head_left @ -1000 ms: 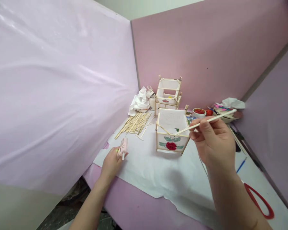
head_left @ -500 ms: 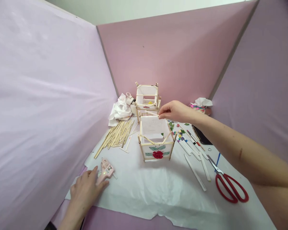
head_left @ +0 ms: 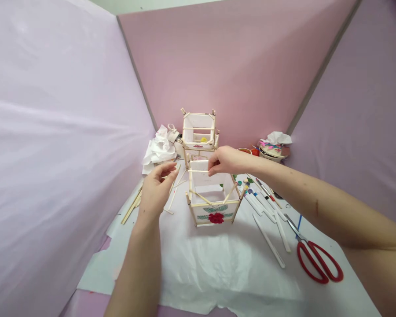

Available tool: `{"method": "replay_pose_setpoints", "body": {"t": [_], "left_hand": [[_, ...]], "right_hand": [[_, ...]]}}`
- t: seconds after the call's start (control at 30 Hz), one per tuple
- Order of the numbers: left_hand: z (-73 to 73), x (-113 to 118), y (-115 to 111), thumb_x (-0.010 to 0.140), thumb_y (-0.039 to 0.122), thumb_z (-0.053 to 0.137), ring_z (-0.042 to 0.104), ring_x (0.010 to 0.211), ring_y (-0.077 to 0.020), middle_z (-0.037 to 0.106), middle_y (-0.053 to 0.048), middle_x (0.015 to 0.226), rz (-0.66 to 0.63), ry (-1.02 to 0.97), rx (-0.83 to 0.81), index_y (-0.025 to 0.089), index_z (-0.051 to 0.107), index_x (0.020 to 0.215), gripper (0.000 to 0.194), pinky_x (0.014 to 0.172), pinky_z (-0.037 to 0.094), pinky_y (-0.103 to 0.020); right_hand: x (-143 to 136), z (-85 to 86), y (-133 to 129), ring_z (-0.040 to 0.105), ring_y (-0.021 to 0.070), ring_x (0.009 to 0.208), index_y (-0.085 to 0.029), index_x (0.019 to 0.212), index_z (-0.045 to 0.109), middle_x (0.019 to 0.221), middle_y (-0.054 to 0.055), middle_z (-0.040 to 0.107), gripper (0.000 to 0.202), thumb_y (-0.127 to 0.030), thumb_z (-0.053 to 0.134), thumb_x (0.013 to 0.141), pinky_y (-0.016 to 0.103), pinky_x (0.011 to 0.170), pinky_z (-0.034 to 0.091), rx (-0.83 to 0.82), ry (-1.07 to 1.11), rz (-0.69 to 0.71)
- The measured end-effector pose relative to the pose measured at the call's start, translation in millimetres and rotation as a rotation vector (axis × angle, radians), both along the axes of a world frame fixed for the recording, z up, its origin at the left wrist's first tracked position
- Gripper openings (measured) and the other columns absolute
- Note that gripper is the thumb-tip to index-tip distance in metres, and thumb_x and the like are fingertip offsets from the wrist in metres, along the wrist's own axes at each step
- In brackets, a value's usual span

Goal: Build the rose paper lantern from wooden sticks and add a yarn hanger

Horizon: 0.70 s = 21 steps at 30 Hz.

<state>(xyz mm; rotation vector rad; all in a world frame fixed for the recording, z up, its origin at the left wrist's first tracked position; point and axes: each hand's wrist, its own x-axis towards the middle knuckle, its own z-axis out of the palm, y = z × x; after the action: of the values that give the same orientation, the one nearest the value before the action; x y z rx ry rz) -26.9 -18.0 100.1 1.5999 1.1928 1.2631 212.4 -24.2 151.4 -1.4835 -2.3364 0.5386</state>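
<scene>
At centre, above far side of white box (head_left: 201,210), pinches thin stick (head_left: 198,171) with right hand (head_left: 226,159); holds left hand (head_left: 156,187) parted, apparently empty. Could drop stick inside through slackened pinch.

A deep-red rose (head_left: 216,218) and mottled green leaf shapes (head_left: 214,208) pattern the white front panel of a square box of pale wooden sticks (head_left: 198,204). A second pale stick frame with white panels (head_left: 188,124) shows a yellow patch and a small red motif. Long-bladed steel scissors (head_left: 308,243) pair silver with bright red loops; slim white tubes (head_left: 263,207) bear purple and blue tips. A plain white sheet (head_left: 201,273) contrasts with the purple tabletop (head_left: 87,304) and flat pink back wall (head_left: 224,79).
</scene>
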Motion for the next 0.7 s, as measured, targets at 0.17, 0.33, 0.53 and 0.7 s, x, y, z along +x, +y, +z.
{"method": "replay_pose_setpoints", "body": {"t": [0.17, 0.33, 0.53, 0.7], "left_hand": [[-15.4, 18.3, 19.2, 0.075, 0.036, 0.066, 0.061, 0.092, -0.0188, 0.068, -0.007, 0.103, 0.006, -0.196, 0.004, 0.019, 0.068, 0.103, 0.033, 0.082, 0.046, -0.031], [-30.3, 17.7, 24.6, 0.075, 0.031, 0.063, 0.059, 0.092, -0.0167, 0.068, -0.004, 0.102, 0.052, -0.195, -0.058, 0.022, 0.07, 0.099, 0.026, 0.081, 0.044, -0.028], [-40.6, 15.2, 28.8, 0.074, 0.033, 0.064, 0.058, 0.084, -0.0147, 0.068, -0.004, 0.097, 0.01, -0.202, -0.112, 0.021, 0.071, 0.098, 0.027, 0.074, 0.044, -0.026], [-38.4, 16.7, 26.9, 0.075, 0.031, 0.064, 0.059, 0.085, -0.0153, 0.068, -0.004, 0.096, -0.036, -0.194, -0.117, 0.02, 0.071, 0.096, 0.024, 0.076, 0.045, -0.027]], "right_hand": [[1.5, -8.4, 3.3, 0.056, 0.0121, 0.063, -0.022, 0.072, 0.074, 0.068, -0.001, 0.068, 0.009, -0.03, 0.069, 0.072, 0.025, 0.058, 0.035, -0.047, -0.021, -0.004], [2.4, -11.6, 7.4, 0.056, 0.012, 0.062, -0.022, 0.072, 0.074, 0.067, -0.002, 0.068, 0.009, -0.028, 0.069, 0.073, 0.025, 0.058, 0.036, -0.058, -0.033, 0.023], [2.5, -16.9, 9.2, 0.057, 0.0116, 0.063, -0.022, 0.072, 0.075, 0.069, -0.002, 0.069, 0.009, -0.029, 0.069, 0.072, 0.024, 0.058, 0.035, -0.06, 0.01, 0.029], [-1.8, -17.9, 6.6, 0.056, 0.0113, 0.061, -0.023, 0.071, 0.075, 0.067, -0.002, 0.069, 0.008, -0.029, 0.069, 0.072, 0.024, 0.057, 0.034, -0.036, -0.033, 0.02]]}}
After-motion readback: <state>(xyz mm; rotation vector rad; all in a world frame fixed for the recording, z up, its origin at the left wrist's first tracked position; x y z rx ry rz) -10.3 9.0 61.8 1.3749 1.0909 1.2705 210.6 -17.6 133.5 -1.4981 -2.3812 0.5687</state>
